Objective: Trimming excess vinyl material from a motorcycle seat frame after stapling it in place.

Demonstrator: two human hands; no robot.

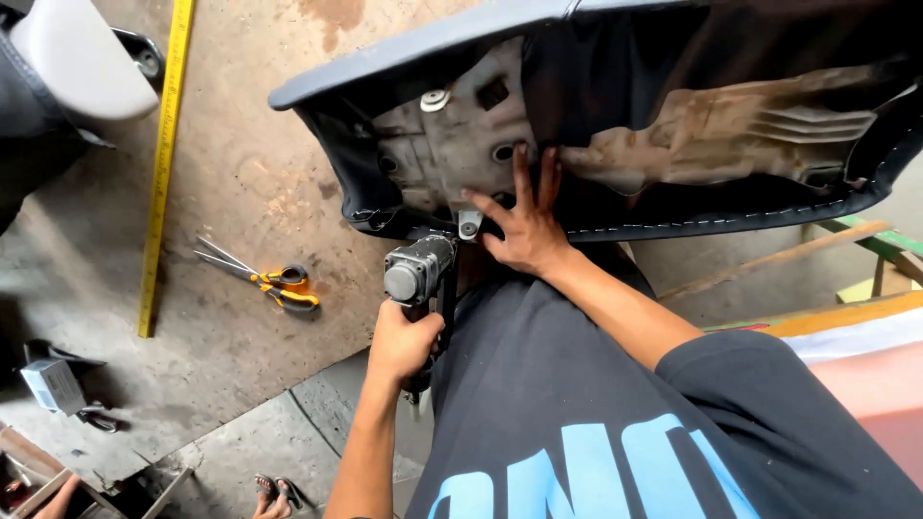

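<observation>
— Head view: what is held by the left hand (402,344)?

— A grey staple gun (419,279) is gripped by its handle, the fingers wrapped fully around it. Its muzzle is pointed up at the lower edge of an upturned motorcycle seat (615,125), just beside a small metal bracket (468,225).

— And the right hand (524,231)?

— It is laid flat against the underside of the seat, fingers spread and pressed on the black cover (577,207) where it is folded over the rim. Nothing is grasped by it; the cover is only held down.

— Where is the seat placed?

— It is propped upside down in front of the person, above the lap, so that its grey plastic base (452,144) and the dusty moulded part are seen. A row of staples is seen along the folded edge to the right of the hand.

— What else is seen on the floor (240,192)?

— Scissors with orange and yellow handles (264,276) are lying open on the concrete, well apart from the left hand. A yellow measuring tape (162,163) is stretched out to their left. A small grey box (53,384) is set near the lower left corner. A dark shirt with blue lettering (596,423) is worn by the person.
</observation>
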